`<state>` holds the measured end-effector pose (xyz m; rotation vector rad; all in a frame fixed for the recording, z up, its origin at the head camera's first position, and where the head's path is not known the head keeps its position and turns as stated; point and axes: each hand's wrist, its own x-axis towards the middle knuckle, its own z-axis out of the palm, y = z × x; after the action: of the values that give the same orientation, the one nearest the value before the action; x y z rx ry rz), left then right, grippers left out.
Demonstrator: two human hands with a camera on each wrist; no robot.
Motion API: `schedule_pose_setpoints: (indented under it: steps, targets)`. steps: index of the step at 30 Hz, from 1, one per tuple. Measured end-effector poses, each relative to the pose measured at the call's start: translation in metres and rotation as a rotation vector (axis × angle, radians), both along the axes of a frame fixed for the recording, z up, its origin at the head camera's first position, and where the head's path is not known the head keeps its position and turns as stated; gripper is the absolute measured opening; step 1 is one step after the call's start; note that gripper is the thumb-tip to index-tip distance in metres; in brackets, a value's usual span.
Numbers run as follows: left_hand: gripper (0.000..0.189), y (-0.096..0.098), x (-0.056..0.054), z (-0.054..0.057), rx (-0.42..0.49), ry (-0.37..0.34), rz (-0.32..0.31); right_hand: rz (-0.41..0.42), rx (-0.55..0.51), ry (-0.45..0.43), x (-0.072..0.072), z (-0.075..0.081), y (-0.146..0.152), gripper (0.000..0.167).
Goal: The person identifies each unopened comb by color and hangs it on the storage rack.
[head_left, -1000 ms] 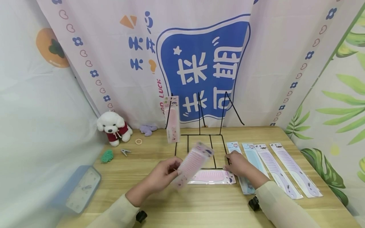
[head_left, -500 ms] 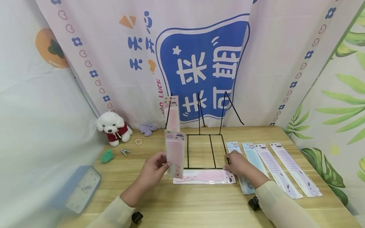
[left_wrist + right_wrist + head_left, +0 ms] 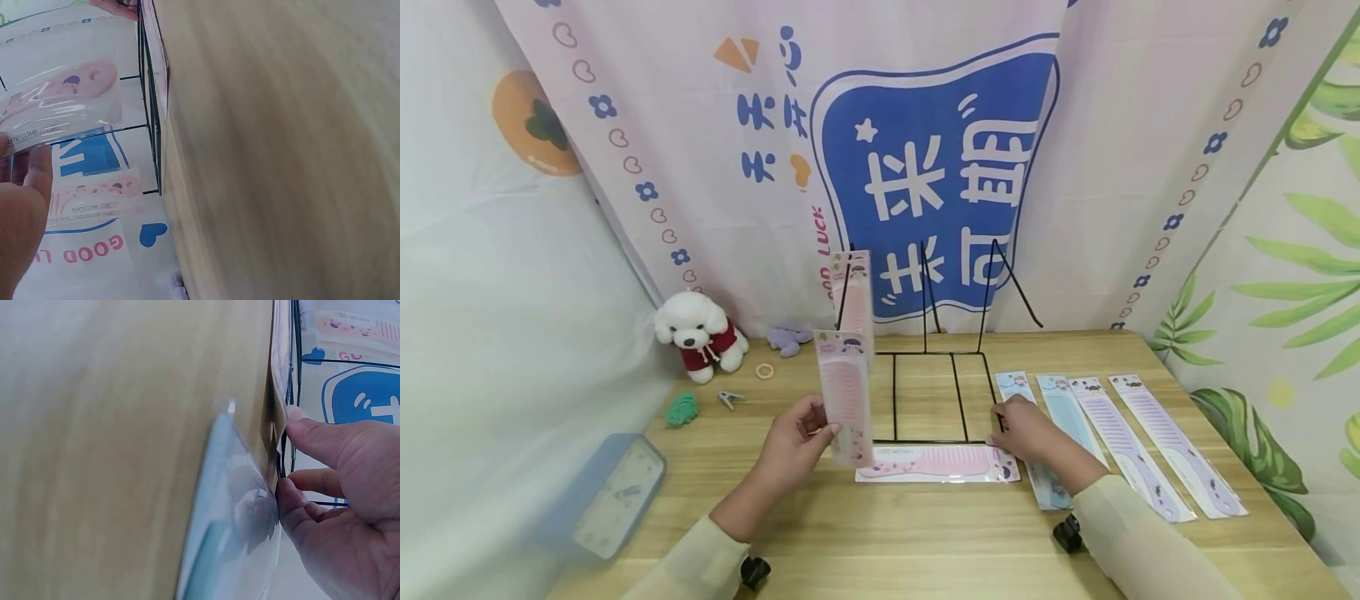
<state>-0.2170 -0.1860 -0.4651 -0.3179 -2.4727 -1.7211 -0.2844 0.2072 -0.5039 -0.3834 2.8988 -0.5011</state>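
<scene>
Held pink pack [image 3: 846, 392] was tilted over the rack base 1 s ago; now it's shifted L & stands near upright, in front of the hung pink pack [image 3: 855, 292] on the rack's L side. L hand [image 3: 796, 442] pinches it by the L edge, lower half; R hand [image 3: 1021, 427] pinches the wire rack [image 3: 895, 398] at its near R corner.

Handling, my guess: v. light, thin plastic comb in clear film, fairly stiff lengthwise, film glossy & prob. a bit slippery. Best hold = side edges nr the handle end, so the header stays free; a hard squeeze might bend or crease it.

Text: hung pack reads "PLASTIC COMB"; held one shows "ASTIC COMB", rest hidden. Header print too small, no brand legible. Backdrop cloth [image 3: 940, 108]: 未来可期, smaller 天天开心, plus pink "GOOD LUCK", partly covered in head view. Flat pink pack [image 3: 955, 463] lies just below the rack, fine print unreadable.
</scene>
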Motion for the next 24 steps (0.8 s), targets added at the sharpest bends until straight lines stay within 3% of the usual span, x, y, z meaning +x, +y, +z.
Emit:
schedule_pose_setpoints:
  steps: [8, 18, 24]
  targets:
    - [0.021, -0.002, -0.002, -0.002, 0.030, -0.048, 0.007, 0.007, -0.005, 0.007, -0.001, -0.003, 0.001, 0.061]
    - [0.021, -0.003, -0.004, -0.003, 0.033, -0.060, 0.012, -0.001, -0.008, -0.001, -0.002, -0.002, 0.001, 0.060]
    - [0.019, 0.000, -0.015, -0.006, 0.068, -0.070, 0.058, -0.007, -0.015, -0.007, -0.001, -0.002, 0.001, 0.061]
